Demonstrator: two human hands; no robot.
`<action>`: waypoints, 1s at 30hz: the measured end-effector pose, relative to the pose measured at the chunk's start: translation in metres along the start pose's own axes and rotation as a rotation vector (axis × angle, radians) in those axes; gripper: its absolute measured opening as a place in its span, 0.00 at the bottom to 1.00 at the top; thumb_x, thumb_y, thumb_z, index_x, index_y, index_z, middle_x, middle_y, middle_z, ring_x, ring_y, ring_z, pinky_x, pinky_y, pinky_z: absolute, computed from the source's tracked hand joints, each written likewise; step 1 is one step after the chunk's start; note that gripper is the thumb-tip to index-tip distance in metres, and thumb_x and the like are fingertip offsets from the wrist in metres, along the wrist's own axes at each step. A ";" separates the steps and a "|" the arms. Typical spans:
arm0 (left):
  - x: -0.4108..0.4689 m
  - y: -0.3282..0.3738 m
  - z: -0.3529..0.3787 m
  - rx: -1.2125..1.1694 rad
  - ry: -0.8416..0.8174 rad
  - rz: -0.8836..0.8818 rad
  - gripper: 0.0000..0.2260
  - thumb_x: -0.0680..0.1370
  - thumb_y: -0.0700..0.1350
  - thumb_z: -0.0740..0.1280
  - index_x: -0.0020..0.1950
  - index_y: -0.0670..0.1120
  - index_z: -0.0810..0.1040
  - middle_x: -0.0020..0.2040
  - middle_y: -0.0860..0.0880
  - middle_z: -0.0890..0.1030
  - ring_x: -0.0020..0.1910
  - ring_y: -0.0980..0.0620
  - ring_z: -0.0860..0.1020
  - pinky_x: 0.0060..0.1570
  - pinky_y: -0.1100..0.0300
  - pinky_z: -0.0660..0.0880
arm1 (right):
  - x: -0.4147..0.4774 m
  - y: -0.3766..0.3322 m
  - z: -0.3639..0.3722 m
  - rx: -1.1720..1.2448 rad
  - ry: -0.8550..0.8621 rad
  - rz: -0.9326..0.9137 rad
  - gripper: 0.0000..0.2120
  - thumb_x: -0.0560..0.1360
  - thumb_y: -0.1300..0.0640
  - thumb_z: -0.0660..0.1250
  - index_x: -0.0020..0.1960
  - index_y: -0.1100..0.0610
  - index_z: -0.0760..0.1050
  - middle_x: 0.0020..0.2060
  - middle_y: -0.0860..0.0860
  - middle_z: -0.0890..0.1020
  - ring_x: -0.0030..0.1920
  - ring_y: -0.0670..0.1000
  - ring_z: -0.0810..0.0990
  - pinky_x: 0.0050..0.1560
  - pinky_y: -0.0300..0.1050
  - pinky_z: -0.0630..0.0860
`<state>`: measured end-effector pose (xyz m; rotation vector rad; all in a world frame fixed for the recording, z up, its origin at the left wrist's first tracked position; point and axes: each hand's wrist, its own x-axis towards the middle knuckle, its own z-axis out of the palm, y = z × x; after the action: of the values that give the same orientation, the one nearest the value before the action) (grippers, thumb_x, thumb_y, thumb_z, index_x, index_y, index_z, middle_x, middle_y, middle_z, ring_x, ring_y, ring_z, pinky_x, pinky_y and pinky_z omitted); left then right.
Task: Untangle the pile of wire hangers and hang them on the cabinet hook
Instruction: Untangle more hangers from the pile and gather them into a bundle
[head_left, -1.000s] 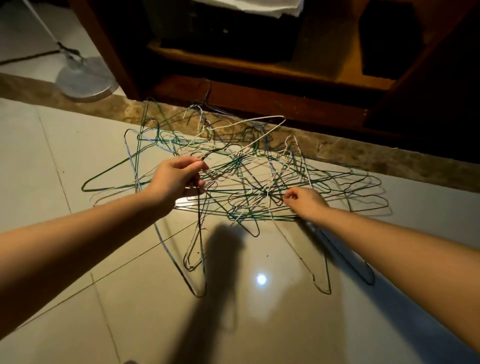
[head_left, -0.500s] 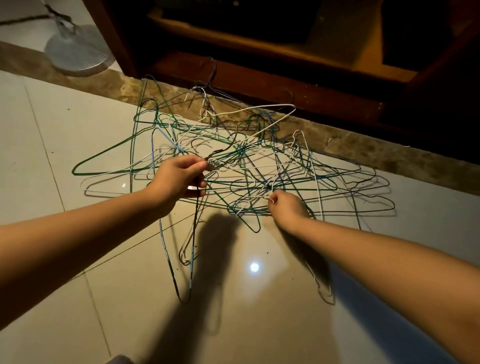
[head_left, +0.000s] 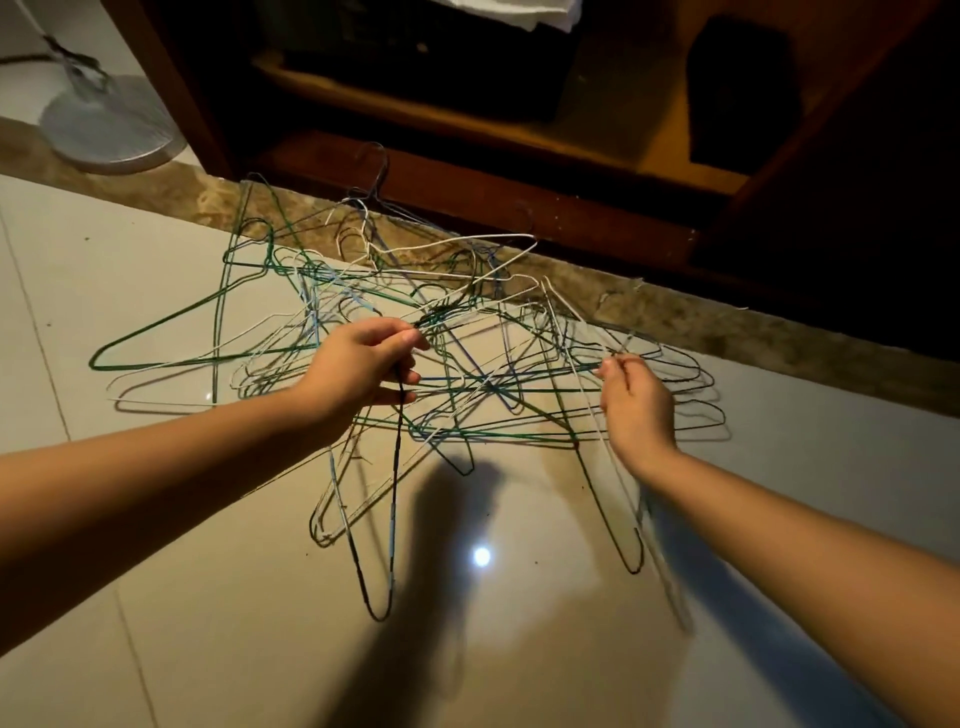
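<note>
A tangled pile of wire hangers (head_left: 467, 332), green, white, blue and dark, lies on the pale tiled floor in front of a wooden cabinet (head_left: 467, 187). My left hand (head_left: 363, 369) pinches the neck of a dark hanger (head_left: 395, 493) that hangs down from its fingers toward me. My right hand (head_left: 636, 405) is raised at the pile's right side, fingertips closed on a thin white hanger wire (head_left: 576, 332) that looks blurred. No cabinet hook is visible.
A white fan base (head_left: 104, 124) stands on the floor at the far left. A brown stone strip (head_left: 727, 332) runs along the cabinet's foot. The cabinet's low shelf holds dark boxes (head_left: 737, 88). A bright light reflection (head_left: 481, 556) sits on the tiles near me.
My right hand has lifted from the pile's middle and moved right, pulling a white wire up. My left hand keeps its grip on the dark hanger and has risen slightly.
</note>
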<state>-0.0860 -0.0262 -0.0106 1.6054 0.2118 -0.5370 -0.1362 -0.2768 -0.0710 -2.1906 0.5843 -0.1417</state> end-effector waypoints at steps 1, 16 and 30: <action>-0.002 0.002 0.004 -0.004 0.002 0.005 0.09 0.80 0.42 0.60 0.43 0.43 0.77 0.34 0.47 0.71 0.31 0.54 0.75 0.33 0.60 0.78 | 0.003 0.001 -0.005 0.020 0.037 0.037 0.11 0.80 0.55 0.56 0.43 0.57 0.73 0.30 0.50 0.72 0.35 0.53 0.71 0.37 0.45 0.66; -0.033 0.030 0.049 -0.052 0.002 0.034 0.08 0.80 0.39 0.58 0.45 0.43 0.76 0.41 0.45 0.75 0.38 0.51 0.77 0.35 0.61 0.79 | -0.026 -0.037 -0.059 0.440 0.021 0.182 0.14 0.81 0.56 0.56 0.38 0.54 0.73 0.27 0.49 0.68 0.26 0.46 0.64 0.27 0.39 0.61; -0.052 0.033 0.080 -0.297 -0.122 -0.075 0.10 0.78 0.30 0.57 0.49 0.42 0.75 0.42 0.44 0.78 0.40 0.51 0.77 0.41 0.63 0.79 | -0.060 -0.085 -0.022 0.238 -0.459 -0.049 0.15 0.77 0.63 0.61 0.63 0.58 0.74 0.44 0.43 0.76 0.47 0.43 0.74 0.46 0.35 0.69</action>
<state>-0.1333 -0.0985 0.0406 1.2758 0.2484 -0.6284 -0.1651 -0.2193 0.0142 -1.9176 0.2400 0.2505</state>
